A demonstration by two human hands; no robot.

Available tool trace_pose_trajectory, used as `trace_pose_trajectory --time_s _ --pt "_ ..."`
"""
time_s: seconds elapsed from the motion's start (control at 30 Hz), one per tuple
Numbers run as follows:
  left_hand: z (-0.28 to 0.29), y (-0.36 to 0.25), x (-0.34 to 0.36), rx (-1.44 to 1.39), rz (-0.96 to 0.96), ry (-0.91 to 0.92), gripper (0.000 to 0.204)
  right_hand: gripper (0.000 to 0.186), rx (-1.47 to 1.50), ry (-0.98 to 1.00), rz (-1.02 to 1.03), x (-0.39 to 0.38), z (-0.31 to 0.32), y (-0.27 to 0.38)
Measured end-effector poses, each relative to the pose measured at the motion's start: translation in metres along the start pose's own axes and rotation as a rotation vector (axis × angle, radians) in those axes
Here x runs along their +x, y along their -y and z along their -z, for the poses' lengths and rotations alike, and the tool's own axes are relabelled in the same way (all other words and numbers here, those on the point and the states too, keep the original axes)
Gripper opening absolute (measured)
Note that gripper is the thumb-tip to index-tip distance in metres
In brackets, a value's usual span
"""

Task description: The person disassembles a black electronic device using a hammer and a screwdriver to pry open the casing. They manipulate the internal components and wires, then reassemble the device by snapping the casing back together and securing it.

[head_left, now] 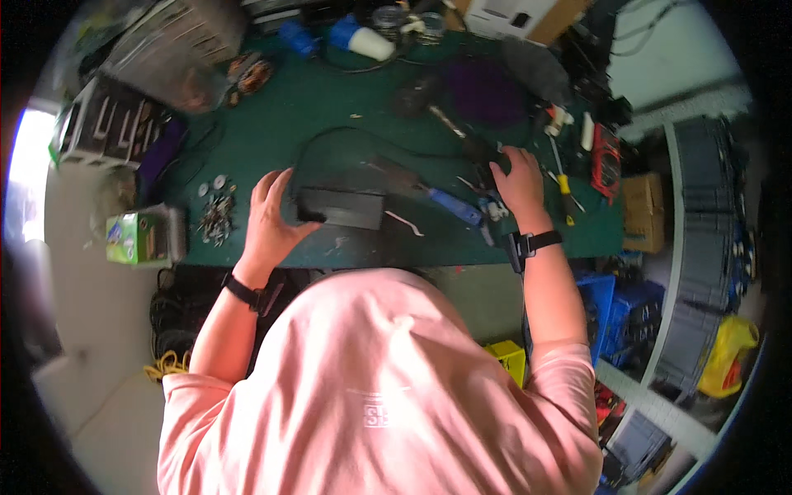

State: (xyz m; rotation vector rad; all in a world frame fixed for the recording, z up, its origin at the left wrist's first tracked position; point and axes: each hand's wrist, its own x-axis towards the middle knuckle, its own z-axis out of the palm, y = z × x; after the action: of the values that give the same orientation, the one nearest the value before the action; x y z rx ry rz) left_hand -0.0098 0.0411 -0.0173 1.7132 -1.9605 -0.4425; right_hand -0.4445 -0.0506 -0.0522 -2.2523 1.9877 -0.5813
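My left hand (pixel 272 221) is at the left end of a black rectangular box (pixel 342 208), thumb and fingers spread apart. The thumb reaches the box's near left edge. My right hand (pixel 523 183) is closed at a dark-handled tool (pixel 477 153) with a slim metal barrel pointing up and left, perhaps a soldering iron; it is blurred. Between the hands lies a scraper-like tool with a blue handle (pixel 454 205). A thin white strip (pixel 404 223) rests beside the box. Small white and dark parts (pixel 495 208) lie just below my right hand.
On the green bench mat (pixel 272 115) are a pile of small metal parts (pixel 217 219), a yellow-handled screwdriver (pixel 563 177), a red multimeter (pixel 606 161), and blue-and-white plugs (pixel 361 38). A black cable arcs behind the box. Drawers (pixel 111 124) stand left; shelves with grey bins (pixel 705 198) stand right.
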Motion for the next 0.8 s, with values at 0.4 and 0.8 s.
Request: trace_pose_trajectory --time_s 0.4,0.8 --pt "-0.013 0.044 -0.036 -0.427 0.417 0.183 0.063 0.023 -0.212 0.199 -0.058 0.057 -0.035 0.056" --pt "-0.001 0.075 -0.056 -0.416 0.346 0.142 0.032 0.029 0.472 0.487 -0.003 -0.027 0.101 0.190"
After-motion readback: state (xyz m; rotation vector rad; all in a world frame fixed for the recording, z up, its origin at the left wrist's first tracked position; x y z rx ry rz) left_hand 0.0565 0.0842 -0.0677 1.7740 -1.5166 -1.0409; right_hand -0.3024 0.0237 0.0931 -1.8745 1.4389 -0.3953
